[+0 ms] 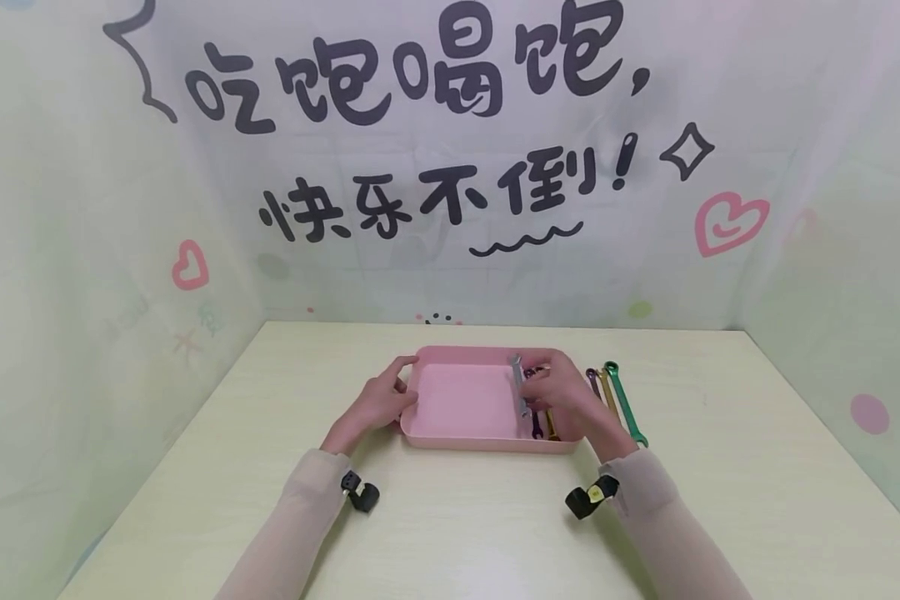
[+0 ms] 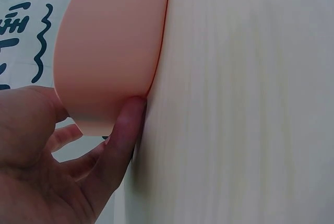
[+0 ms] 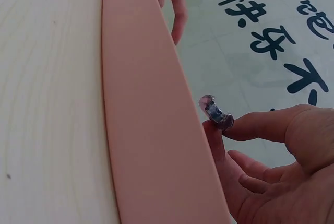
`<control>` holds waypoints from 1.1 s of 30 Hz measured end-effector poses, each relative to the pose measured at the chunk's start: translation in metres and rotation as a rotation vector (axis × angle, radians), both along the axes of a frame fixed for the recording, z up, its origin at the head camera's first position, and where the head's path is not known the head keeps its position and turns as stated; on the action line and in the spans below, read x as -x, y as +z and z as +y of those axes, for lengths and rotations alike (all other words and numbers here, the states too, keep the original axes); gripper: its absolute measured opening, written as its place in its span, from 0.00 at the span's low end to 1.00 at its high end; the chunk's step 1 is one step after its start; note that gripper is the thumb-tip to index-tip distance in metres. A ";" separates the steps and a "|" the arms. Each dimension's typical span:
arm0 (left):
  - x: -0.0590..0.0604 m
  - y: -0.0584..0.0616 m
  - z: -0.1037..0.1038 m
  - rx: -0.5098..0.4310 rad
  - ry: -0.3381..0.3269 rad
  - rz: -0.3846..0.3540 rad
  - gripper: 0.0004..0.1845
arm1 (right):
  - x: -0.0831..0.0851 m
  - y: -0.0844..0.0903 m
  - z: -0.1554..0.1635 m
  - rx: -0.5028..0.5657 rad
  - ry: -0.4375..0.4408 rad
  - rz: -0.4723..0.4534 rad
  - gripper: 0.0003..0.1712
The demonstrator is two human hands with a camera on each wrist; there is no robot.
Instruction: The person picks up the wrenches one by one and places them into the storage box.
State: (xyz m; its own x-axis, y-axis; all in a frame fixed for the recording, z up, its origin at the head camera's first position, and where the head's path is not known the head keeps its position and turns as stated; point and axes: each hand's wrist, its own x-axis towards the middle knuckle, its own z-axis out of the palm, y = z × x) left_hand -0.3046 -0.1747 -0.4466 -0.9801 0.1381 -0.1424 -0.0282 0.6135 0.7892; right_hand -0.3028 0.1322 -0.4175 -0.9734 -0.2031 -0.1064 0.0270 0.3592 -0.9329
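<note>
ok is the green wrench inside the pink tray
No, the green wrench lies on the table to the right of the pink tray, outside its wall.

Your tray (image 1: 457,404): plain pink, reading nearer salmon in both wrist views. The held wrench (image 1: 520,387) in your right hand (image 1: 558,383): silver-grey. Inside the tray you have a dark purple wrench (image 1: 537,427) and a gold wrench (image 1: 552,427); right of it, an outer purple wrench (image 1: 593,382), a yellow-gold wrench (image 1: 609,393) and a green wrench (image 1: 626,402). Table (image 1: 457,525): pale cream, faint wood-grain streaks. Backdrop (image 1: 390,283): whitish, black lettering, pink heart outlines, green and mauve spots. Your sleeves (image 1: 281,521): pale beige-pink; wrist cameras (image 1: 362,496): black.
</note>
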 end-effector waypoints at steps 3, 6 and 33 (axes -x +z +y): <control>0.000 0.001 0.000 0.002 0.001 -0.006 0.37 | -0.001 -0.006 -0.004 0.057 -0.025 -0.004 0.16; 0.000 0.001 0.000 0.003 -0.001 -0.005 0.37 | -0.002 -0.011 -0.007 0.058 -0.057 0.012 0.14; -0.002 0.004 0.001 0.025 -0.009 0.012 0.36 | -0.005 -0.021 -0.015 -0.321 -0.055 0.148 0.09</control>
State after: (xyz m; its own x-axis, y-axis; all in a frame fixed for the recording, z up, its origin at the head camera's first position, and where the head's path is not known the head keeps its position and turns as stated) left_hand -0.3024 -0.1736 -0.4424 -0.9806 0.1431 -0.1341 -0.0134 0.6334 0.7737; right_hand -0.2975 0.1176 -0.4385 -0.9916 -0.1286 -0.0132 -0.0723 0.6364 -0.7680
